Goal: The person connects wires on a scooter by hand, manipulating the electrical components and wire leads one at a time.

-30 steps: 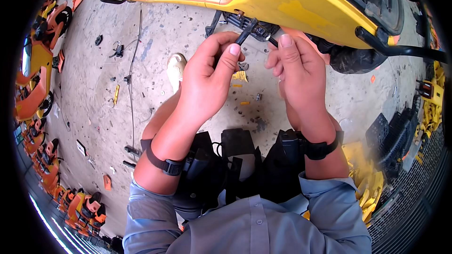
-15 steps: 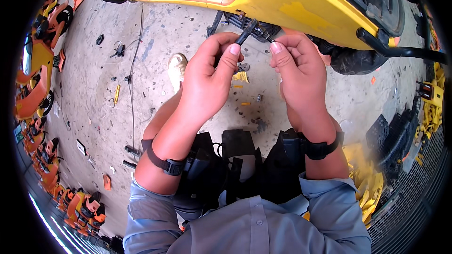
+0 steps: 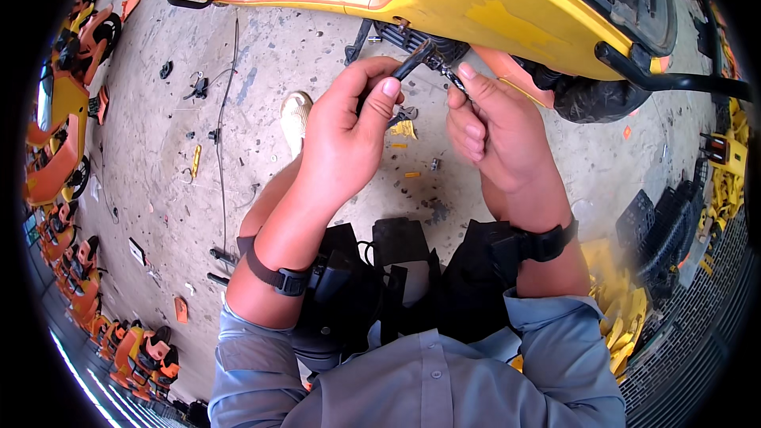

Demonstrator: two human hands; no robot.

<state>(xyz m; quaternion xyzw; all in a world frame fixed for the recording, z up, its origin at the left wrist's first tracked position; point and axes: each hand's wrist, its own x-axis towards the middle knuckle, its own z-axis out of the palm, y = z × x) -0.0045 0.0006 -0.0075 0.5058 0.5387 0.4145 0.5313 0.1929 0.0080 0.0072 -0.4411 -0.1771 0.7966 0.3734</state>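
Note:
Both hands are raised in front of me, below the yellow body panel (image 3: pixel 507 8) of a scooter-like vehicle. My left hand (image 3: pixel 345 127) is closed around a short black bar (image 3: pixel 414 60), its thumb along the near end. At the bar's far end, a slender dark metal piece (image 3: pixel 452 75) meets or overlaps it; whether they are joined I cannot tell. My right hand (image 3: pixel 503 123) pinches that slender piece between thumb and forefinger, the other fingers curled loosely. Behind them a black ribbed part (image 3: pixel 388 34) shows under the panel.
An adjustable wrench (image 3: pixel 406 115) and yellow scraps (image 3: pixel 403 128) lie on the concrete floor below my hands. A long dark cable (image 3: pixel 221 135) runs along the floor at left. Orange vehicles (image 3: pixel 59 135) line the left side; yellow parts (image 3: pixel 618 301) are piled at right. A black bar (image 3: pixel 682 83) juts out upper right.
My right hand has turned and shifted slightly, so more of the slender dark piece shows and its fingers are visible. My left hand stays nearly in place, still gripping the black bar.

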